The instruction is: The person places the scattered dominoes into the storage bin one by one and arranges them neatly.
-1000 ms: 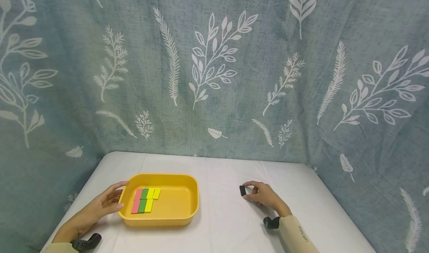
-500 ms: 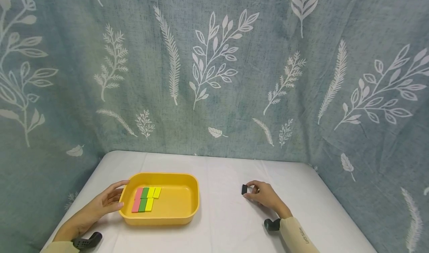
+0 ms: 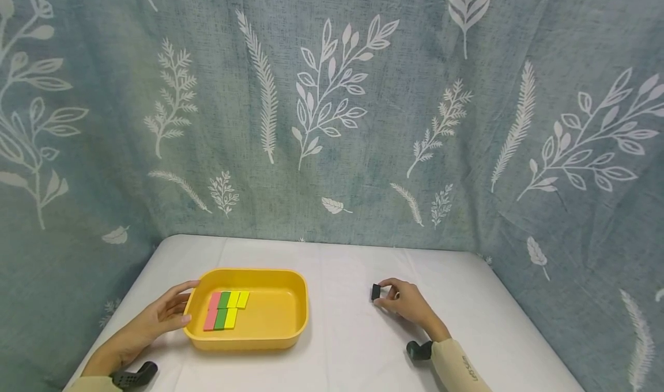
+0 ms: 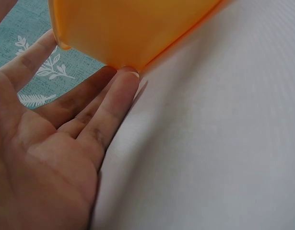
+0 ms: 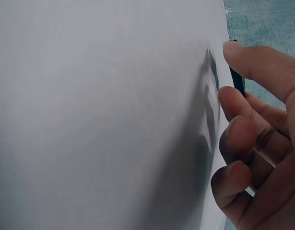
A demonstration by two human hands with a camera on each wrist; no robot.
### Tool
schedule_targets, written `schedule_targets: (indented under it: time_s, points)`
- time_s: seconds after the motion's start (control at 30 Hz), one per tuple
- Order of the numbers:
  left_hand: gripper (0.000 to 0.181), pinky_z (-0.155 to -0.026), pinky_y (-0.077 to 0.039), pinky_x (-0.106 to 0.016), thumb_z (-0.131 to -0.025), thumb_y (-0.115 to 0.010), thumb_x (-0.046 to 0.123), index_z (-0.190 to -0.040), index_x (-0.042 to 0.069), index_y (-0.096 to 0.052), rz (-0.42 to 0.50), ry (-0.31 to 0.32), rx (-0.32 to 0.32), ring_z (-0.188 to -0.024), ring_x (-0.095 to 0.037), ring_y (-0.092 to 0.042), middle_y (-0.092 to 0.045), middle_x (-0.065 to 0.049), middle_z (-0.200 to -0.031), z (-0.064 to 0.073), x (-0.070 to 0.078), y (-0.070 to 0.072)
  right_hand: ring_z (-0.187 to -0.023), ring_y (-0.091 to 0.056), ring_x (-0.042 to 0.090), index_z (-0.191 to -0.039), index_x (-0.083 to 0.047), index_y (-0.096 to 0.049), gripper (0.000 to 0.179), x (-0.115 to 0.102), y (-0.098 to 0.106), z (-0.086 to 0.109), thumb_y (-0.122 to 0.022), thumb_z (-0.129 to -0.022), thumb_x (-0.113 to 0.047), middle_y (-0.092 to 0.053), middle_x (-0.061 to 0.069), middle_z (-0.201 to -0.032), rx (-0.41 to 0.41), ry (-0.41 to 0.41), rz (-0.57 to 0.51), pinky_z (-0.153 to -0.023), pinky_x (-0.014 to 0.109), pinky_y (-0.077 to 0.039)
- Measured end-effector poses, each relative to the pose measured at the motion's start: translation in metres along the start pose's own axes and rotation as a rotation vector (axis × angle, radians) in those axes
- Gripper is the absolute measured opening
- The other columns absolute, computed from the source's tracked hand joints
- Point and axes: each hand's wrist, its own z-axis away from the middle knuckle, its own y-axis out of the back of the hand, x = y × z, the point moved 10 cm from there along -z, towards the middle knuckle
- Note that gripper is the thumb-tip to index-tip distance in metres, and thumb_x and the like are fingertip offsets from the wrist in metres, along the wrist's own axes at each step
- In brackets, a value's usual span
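In the head view, my right hand [image 3: 407, 304] pinches a small black rectangular tile [image 3: 376, 292] between thumb and forefinger, right of the yellow tray. Only a thin dark edge of that tile [image 5: 238, 82] shows in the right wrist view; the other fingers curl loosely below. My left hand [image 3: 155, 318] lies against the tray's left end, with spread, mostly straight fingers touching its wall. The yellow tray [image 3: 261, 344] holds flat tiles side by side in two rows at its left: two pink tiles [image 3: 210, 319], two green tiles [image 3: 220, 319] and three yellow tiles [image 3: 230, 319].
A white cloth [image 3: 342, 346] covers the table. Behind it and at both sides hangs a blue-green curtain [image 3: 363, 150] with white leaf prints. Dark devices are strapped at the left wrist [image 3: 136, 376] and the right wrist [image 3: 419, 350].
The black tile turns slightly in my right hand's fingertips and shifts only a little. My left hand, the tray and the tiles in it stay as they were.
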Motion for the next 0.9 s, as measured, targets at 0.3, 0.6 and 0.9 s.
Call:
schedule_targets:
  time_s: [0.3,0.6,0.9]
  points:
    - [0.080,-0.111,-0.038,-0.063,-0.100,-0.068,0.029,-0.164,0.020,-0.021,0.001,0.005,-0.002,-0.145,-0.050,-0.031,-0.028,-0.030,-0.161,0.000,-0.003,0.000,-0.056,-0.056,0.013,-0.128,-0.007,-0.066,0.049,-0.018,-0.005,0.001,-0.083,-0.088,-0.030,-0.064,-0.003,-0.076,-0.004,0.040,-0.011,-0.050,0.027,-0.046]
    - [0.078,-0.111,-0.038,-0.063,-0.101,-0.066,0.028,-0.164,0.020,-0.021,0.015,-0.009,-0.015,-0.146,-0.050,-0.029,-0.027,-0.030,-0.161,0.000,-0.003,-0.001,-0.055,-0.053,0.010,-0.127,-0.007,-0.067,0.047,-0.041,-0.010,0.001,-0.083,-0.088,-0.029,-0.064,-0.005,-0.075,-0.014,0.112,0.013,-0.050,0.025,-0.046]
    - [0.078,-0.111,-0.037,-0.063,-0.100,-0.067,0.028,-0.163,0.019,-0.021,0.001,-0.006,-0.004,-0.144,-0.049,-0.032,-0.029,-0.030,-0.160,0.000,0.000,-0.001,-0.056,-0.053,0.008,-0.127,-0.006,-0.067,0.047,-0.069,-0.010,0.001,-0.083,-0.089,-0.029,-0.064,-0.009,-0.074,-0.002,0.197,0.031,-0.053,0.025,-0.047]
